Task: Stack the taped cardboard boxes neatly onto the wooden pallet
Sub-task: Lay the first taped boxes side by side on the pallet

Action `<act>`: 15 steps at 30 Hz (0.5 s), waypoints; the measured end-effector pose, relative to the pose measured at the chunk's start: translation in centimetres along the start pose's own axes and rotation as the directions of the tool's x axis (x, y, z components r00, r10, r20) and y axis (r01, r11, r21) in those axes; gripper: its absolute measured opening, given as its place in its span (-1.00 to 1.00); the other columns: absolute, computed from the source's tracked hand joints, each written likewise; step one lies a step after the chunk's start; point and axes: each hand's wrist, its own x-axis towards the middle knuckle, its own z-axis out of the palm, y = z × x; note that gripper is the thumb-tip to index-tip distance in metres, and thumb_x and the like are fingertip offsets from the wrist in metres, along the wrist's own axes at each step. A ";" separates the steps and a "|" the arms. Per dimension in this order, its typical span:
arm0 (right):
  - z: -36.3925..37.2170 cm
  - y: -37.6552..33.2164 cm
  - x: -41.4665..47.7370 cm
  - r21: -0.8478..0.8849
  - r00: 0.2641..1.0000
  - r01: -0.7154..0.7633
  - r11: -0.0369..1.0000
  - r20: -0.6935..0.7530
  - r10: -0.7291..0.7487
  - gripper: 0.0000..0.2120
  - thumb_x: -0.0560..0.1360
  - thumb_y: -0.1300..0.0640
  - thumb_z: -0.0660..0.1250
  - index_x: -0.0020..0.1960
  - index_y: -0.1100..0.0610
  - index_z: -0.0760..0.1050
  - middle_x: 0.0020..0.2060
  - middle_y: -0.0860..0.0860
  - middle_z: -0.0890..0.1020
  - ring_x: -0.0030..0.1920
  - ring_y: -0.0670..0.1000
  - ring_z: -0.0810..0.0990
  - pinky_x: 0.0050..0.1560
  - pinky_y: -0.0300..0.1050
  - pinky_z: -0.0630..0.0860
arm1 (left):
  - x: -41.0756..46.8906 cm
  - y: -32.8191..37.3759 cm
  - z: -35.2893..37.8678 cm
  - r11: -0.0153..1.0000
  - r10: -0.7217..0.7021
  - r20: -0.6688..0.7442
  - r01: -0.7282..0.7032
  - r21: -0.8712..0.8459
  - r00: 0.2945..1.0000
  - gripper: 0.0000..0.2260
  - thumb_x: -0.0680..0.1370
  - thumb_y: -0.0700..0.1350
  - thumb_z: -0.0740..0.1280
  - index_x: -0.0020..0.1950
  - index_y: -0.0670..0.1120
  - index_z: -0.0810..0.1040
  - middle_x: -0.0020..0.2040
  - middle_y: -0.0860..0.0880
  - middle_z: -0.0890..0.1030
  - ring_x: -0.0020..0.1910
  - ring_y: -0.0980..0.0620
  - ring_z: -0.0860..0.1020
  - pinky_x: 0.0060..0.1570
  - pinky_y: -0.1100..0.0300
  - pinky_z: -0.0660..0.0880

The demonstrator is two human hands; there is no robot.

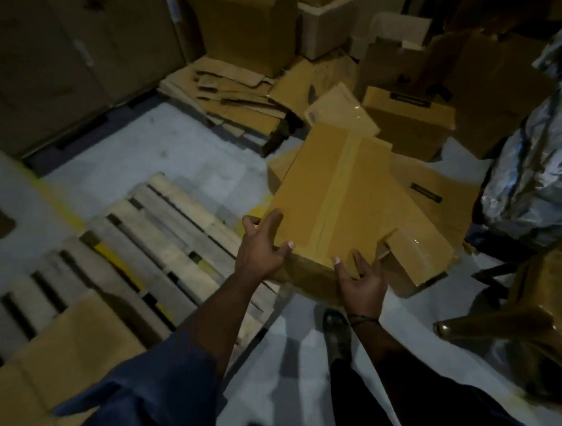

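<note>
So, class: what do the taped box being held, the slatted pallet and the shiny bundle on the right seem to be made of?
The taped box is matt brown cardboard with folded flaps; the tape strip along its seam looks like glossy plastic, catching light. The pallet is bare, pale wood in spaced slats. The bundle is probably silvery plastic wrap or foil: crinkled, reflective.

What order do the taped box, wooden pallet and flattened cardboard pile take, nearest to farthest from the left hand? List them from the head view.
1. The taped box: held at its near-left corner by the left hand.
2. The wooden pallet: on the floor just left of that hand.
3. The flattened cardboard pile: far back, beyond the pallet.
</note>
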 end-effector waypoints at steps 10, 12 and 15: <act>9.4 -1.8 -3.7 -0.026 0.889 0.250 0.968 0.403 -0.219 -0.47 0.48 -0.09 0.53 0.38 0.09 0.58 0.57 0.15 0.28 0.56 0.12 0.27 0.37 -0.08 0.46 | -10.8 -11.3 -3.0 0.925 -0.371 -0.299 0.321 -0.204 0.879 -0.29 0.51 0.34 0.41 0.60 0.22 0.24 0.40 -0.13 0.24 0.11 -0.15 0.58 0.05 -0.09 0.62; 11.3 -1.2 -3.5 -0.031 0.845 0.306 0.951 0.469 -0.256 -0.48 0.47 -0.10 0.53 0.37 0.08 0.59 0.56 0.17 0.31 0.53 0.14 0.33 0.37 0.10 0.52 | -12.3 -12.9 -2.1 0.898 -0.432 -0.354 0.362 -0.249 0.830 -0.31 0.51 0.31 0.44 0.57 0.23 0.28 0.37 -0.10 0.24 0.11 -0.13 0.56 0.03 -0.08 0.63; 14.3 -0.1 -3.1 -0.048 0.778 0.349 0.936 0.571 -0.261 -0.43 0.45 -0.18 0.52 0.38 0.04 0.58 0.57 0.14 0.30 0.55 0.10 0.29 0.29 0.18 0.57 | -14.0 -14.8 -0.5 0.829 -0.553 -0.399 0.437 -0.349 0.731 -0.34 0.51 0.21 0.49 0.55 0.26 0.30 0.39 -0.06 0.23 0.23 -0.15 0.53 0.15 -0.04 0.60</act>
